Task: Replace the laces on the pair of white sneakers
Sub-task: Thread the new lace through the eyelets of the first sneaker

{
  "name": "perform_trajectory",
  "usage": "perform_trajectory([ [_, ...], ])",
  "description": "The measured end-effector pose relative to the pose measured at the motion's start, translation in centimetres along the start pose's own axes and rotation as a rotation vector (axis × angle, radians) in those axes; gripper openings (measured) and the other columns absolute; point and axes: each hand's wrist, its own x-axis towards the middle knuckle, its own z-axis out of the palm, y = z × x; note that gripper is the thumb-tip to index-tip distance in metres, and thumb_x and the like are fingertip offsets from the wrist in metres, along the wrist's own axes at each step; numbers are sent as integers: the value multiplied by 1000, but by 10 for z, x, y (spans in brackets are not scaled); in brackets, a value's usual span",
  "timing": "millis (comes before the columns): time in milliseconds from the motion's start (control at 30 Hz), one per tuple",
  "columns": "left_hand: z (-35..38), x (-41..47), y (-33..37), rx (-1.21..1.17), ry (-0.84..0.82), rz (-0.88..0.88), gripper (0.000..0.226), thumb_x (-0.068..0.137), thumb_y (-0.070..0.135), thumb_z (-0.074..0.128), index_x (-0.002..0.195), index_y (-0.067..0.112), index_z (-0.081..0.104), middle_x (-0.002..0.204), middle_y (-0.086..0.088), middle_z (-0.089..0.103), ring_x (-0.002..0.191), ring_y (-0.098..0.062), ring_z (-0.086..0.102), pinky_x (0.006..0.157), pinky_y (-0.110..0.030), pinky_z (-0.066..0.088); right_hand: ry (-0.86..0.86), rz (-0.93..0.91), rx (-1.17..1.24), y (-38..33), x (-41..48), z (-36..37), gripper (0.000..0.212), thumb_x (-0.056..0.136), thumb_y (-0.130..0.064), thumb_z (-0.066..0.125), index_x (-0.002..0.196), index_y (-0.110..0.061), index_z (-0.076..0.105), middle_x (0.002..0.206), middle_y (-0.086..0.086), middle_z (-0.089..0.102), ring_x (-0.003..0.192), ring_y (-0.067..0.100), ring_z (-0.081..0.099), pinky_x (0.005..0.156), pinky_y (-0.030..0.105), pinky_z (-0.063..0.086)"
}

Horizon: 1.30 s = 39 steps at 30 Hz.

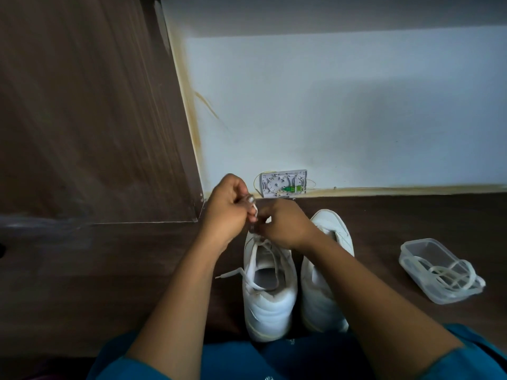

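Observation:
Two white sneakers stand side by side on the dark floor, toes toward the wall. The left sneaker (pixel 270 294) has a white lace (pixel 259 250) threaded loosely through its upper eyelets, one end trailing left on the floor. My left hand (pixel 229 209) pinches a raised part of that lace above the toe. My right hand (pixel 282 226) also pinches the lace just beside it, over the shoe's front. The right sneaker (pixel 323 283) is partly hidden under my right forearm, and its lacing cannot be seen.
A clear plastic container (pixel 439 270) holding coiled white laces sits on the floor to the right. A small white wall box (pixel 284 183) with a green connector is at the skirting. A dark wooden panel (pixel 96 119) rises on the left.

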Motion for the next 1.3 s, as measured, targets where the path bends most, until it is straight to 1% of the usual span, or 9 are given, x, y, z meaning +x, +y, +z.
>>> perform_trajectory([
  [167, -32, -5, 6, -178, -197, -187, 34, 85, -18, 40, 90, 12, 57, 80, -7, 55, 56, -12, 47, 44, -18, 39, 321, -10, 324, -23, 6, -22, 31, 86, -10, 64, 56, -15, 59, 62, -6, 55, 53, -2, 49, 57, 14, 39],
  [333, -27, -16, 6, -142, -361, -244, 31, 96, 1, 41, 68, 7, 54, 55, -3, 60, 45, -10, 52, 42, -17, 40, 375, -89, 836, -50, 6, -37, 18, 87, -5, 63, 71, -12, 66, 71, 4, 63, 57, 12, 59, 59, 24, 52],
  [533, -50, -3, 25, -941, 66, -102, 44, 95, 17, 35, 53, 18, 46, 48, 6, 37, 44, -6, 35, 45, -17, 26, -115, 79, -246, -8, 6, -30, 13, 76, -17, 67, 80, -5, 70, 81, 9, 69, 75, 22, 64, 70, 31, 51],
  [667, -52, -5, 27, -985, 46, -58, 50, 94, 25, 33, 45, 18, 41, 44, 3, 31, 43, -10, 23, 57, -24, 38, -325, 126, -433, -15, -4, -13, 28, 70, -31, 75, 79, -6, 68, 67, 6, 60, 68, 23, 58, 63, 31, 47],
  [767, -54, -6, 29, -1066, 32, -59, 40, 83, 26, 41, 44, 17, 40, 42, 4, 29, 39, -8, 23, 48, -17, 36, -234, 148, -534, -23, -9, 2, 31, 78, -28, 69, 102, -9, 64, 95, 7, 59, 92, 24, 59, 76, 32, 48],
  [900, -61, -4, 28, -897, -29, -217, 37, 80, 23, 42, 44, 16, 45, 42, 4, 32, 33, -4, 25, 31, -12, 17, -174, 173, -575, -21, -10, 11, 36, 89, -13, 52, 124, -4, 55, 125, 16, 49, 117, 31, 52, 89, 36, 47],
  [967, -63, -4, 21, -439, -76, -347, 40, 89, 15, 38, 55, 12, 59, 47, -1, 45, 35, -6, 32, 30, -10, 20, -192, 188, -563, -16, -9, 12, 37, 90, -14, 52, 124, -3, 54, 125, 16, 49, 117, 32, 52, 91, 35, 45],
  [1100, -47, -9, 1, 616, -359, -403, 28, 85, -3, 46, 104, 7, 64, 85, -9, 61, 62, -18, 50, 43, -13, 36, -203, 208, -310, -9, 1, 8, 18, 78, -21, 59, 68, -7, 59, 82, 14, 60, 80, 25, 59, 64, 27, 43],
  [1300, -17, -15, 8, 280, -508, -111, 23, 90, 0, 54, 90, 23, 58, 84, 7, 61, 62, 7, 54, 57, -9, 40, 63, 351, 989, -13, 6, -30, 36, 78, -8, 52, 45, -17, 44, 53, 1, 42, 53, 17, 38, 57, 29, 30],
])
